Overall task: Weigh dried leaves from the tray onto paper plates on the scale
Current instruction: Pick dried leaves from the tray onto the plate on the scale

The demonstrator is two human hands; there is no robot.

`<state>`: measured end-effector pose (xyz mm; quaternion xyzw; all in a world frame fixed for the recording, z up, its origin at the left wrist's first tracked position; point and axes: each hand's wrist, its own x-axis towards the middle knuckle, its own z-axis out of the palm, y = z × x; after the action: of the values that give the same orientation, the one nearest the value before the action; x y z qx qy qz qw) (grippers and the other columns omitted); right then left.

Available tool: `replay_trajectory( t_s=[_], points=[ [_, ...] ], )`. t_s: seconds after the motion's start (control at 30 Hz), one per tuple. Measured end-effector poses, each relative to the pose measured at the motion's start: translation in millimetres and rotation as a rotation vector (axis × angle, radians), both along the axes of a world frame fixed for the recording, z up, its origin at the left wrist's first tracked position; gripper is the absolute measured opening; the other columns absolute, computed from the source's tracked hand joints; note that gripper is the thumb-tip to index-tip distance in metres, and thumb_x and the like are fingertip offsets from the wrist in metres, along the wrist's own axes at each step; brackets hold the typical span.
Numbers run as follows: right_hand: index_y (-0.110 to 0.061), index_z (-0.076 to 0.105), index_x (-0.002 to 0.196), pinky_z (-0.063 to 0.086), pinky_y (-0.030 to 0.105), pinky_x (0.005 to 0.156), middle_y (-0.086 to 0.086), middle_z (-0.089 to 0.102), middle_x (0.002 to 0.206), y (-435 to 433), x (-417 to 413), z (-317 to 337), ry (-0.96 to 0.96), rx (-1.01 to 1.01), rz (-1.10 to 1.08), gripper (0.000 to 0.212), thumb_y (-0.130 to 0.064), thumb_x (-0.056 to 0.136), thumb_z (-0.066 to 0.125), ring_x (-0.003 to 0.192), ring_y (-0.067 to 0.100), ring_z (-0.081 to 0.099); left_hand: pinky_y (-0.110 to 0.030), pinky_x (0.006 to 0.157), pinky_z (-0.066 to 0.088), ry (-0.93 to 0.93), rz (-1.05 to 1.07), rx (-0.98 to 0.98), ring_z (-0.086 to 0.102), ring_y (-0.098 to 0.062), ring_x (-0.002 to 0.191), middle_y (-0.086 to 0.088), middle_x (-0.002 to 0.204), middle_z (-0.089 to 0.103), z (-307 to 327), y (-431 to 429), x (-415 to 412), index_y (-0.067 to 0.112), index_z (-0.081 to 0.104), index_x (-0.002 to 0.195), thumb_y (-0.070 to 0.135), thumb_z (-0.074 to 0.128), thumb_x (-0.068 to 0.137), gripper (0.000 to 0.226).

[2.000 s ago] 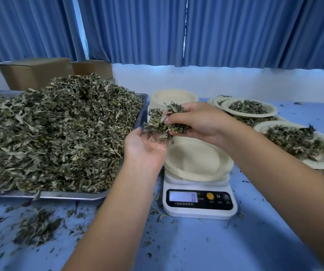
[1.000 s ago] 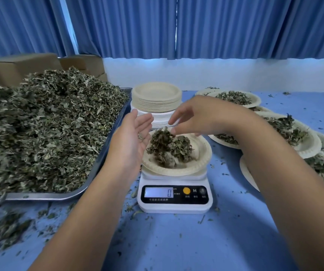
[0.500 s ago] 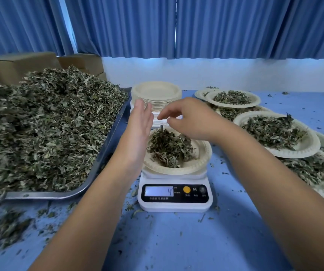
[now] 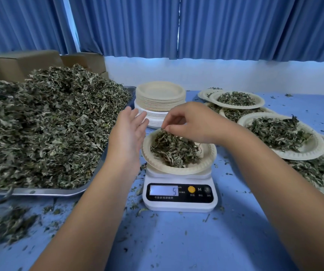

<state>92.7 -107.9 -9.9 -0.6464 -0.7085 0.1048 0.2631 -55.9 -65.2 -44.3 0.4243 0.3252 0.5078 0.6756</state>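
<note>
Blue pleated curtains [image 4: 235, 26]: hung across the whole back and drawn, with a pale strip of daylight at a gap towards the left.
White wall band [image 4: 235, 75]: runs below the curtain hem.
Cardboard boxes, brown, closed: larger box [image 4: 20, 63] at far left, with the smaller box [image 4: 86, 62] just beside it on the right.
Blue table surface [image 4: 176, 241]: matte and plain, filling the foreground.

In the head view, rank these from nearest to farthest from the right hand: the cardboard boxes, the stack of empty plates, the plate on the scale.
From the right hand, pinching leaves:
1. Plate on the scale, directly beneath.
2. Stack of empty plates, just behind, slightly left.
3. Cardboard boxes, far back left, beyond the tray.
</note>
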Motion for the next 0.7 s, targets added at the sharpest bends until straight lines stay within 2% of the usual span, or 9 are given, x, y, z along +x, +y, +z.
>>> replay_trajectory(
  t_s=[0.1, 0.2, 0.4, 0.47, 0.57, 0.6, 0.7],
  points=[
    [-0.020, 0.073, 0.092, 0.050, 0.015, 0.080, -0.015, 0.068, 0.085, 1, -6, -3, 0.041, 0.038, -0.003, 0.011, -0.016, 0.089, 0.063, 0.084, 0.001, 0.063, -0.034, 0.105, 0.039, -0.164, 0.015, -0.162, 0.057, -0.019, 0.118, -0.006, 0.130, 0.059, -1, 9, -9, 0.009, 0.044, 0.139, 0.034, 0.030, 0.101, 0.047],
    [-0.019, 0.072, 0.091, 0.045, 0.007, 0.073, -0.013, 0.069, 0.084, 3, -18, -8, 0.059, 0.057, 0.010, 0.011, -0.014, 0.088, 0.064, 0.084, 0.002, 0.064, -0.036, 0.107, 0.035, -0.312, 0.022, -0.312, 0.050, -0.023, 0.126, -0.010, 0.136, 0.053, 0, 17, -18, 0.005, 0.042, 0.139, 0.030, 0.027, 0.101, 0.047],
    [-0.014, 0.074, 0.091, 0.050, 0.023, 0.082, 0.001, 0.073, 0.090, 41, -63, 2, -0.020, 0.073, 0.105, 0.017, -0.005, 0.084, 0.062, 0.086, 0.011, 0.066, -0.036, 0.108, 0.031, -0.484, 0.013, -0.505, 0.043, -0.025, 0.132, -0.011, 0.141, 0.048, -3, 23, -29, 0.002, 0.042, 0.137, 0.028, 0.021, 0.103, 0.048],
    [-0.014, 0.074, 0.092, 0.050, 0.024, 0.083, 0.001, 0.073, 0.090, 63, -84, 6, -0.082, 0.081, 0.147, 0.015, -0.007, 0.084, 0.064, 0.084, 0.009, 0.065, -0.036, 0.107, 0.032, -0.536, -0.004, -0.530, 0.048, -0.023, 0.126, -0.011, 0.129, 0.054, -3, 24, -31, 0.004, 0.050, 0.127, 0.028, 0.022, 0.103, 0.045],
    [-0.014, 0.073, 0.101, 0.049, 0.023, 0.084, 0.000, 0.073, 0.097, 95, -113, 8, -0.159, 0.027, 0.216, 0.017, -0.015, 0.084, 0.070, 0.089, 0.009, 0.065, -0.036, 0.101, 0.037, -0.604, -0.001, -0.548, 0.055, -0.020, 0.090, -0.007, 0.098, 0.057, -2, 28, -34, 0.010, 0.057, 0.097, 0.027, 0.026, 0.100, 0.035],
    [-0.015, 0.071, 0.107, 0.048, 0.023, 0.086, 0.000, 0.072, 0.103, 104, -123, 8, -0.199, 0.007, 0.236, 0.024, -0.019, 0.083, 0.073, 0.094, 0.010, 0.065, -0.037, 0.101, 0.037, -0.629, 0.006, -0.551, 0.055, -0.020, 0.087, -0.007, 0.096, 0.058, 0, 28, -35, 0.009, 0.057, 0.096, 0.026, 0.028, 0.100, 0.034],
    [-0.022, 0.057, 0.130, 0.041, 0.021, 0.091, 0.000, 0.059, 0.129, 127, -145, 4, -0.323, -0.032, 0.288, 0.053, -0.032, 0.081, 0.075, 0.114, 0.013, 0.055, -0.043, 0.106, 0.038, -0.713, 0.026, -0.578, 0.058, -0.022, 0.096, -0.010, 0.095, 0.061, 2, 26, -40, 0.007, 0.058, 0.090, 0.023, 0.032, 0.097, 0.031]
  ],
)
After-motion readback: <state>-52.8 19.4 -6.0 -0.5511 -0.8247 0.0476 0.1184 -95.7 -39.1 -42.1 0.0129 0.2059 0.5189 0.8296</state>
